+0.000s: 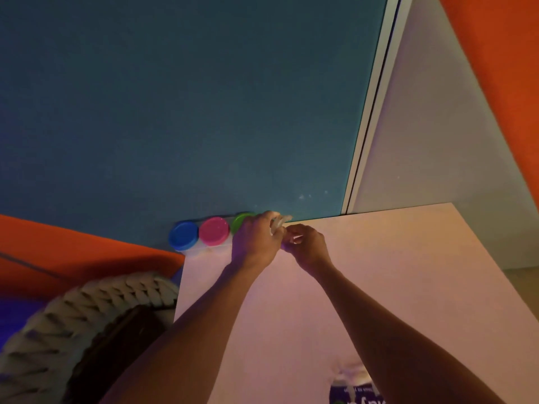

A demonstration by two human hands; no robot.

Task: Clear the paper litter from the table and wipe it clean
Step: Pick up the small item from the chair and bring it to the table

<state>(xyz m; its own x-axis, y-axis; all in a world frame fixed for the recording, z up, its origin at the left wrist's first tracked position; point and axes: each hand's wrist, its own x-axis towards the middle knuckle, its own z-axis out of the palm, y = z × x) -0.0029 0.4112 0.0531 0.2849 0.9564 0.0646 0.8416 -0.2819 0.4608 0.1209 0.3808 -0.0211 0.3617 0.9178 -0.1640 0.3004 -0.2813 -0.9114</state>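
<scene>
Two bare hands meet at the far edge of the desk (379, 287), near its far left corner. The left hand (256, 240) has its fingers curled round a small bunch of pale paper scraps (280, 222), which stick out past the knuckles toward the teal wall (175, 112). The right hand (307, 243) sits just beside it, fingertips drawn together in a pinch against the same bunch; whether it holds a scrap of its own is too small to tell. Three small tubs stand in a row along the far edge at the left corner: one with a blue lid (183, 236), one with a pink lid (213, 231), and one with a green lid (242, 221) partly hidden behind the left hand. At the near edge of the desk lies a purple pack with white tissue (354, 374) poking out of its top. Left of the desk, below its edge, sits a chunky cream knitted throw (87, 316) against orange padding (58, 249)
</scene>
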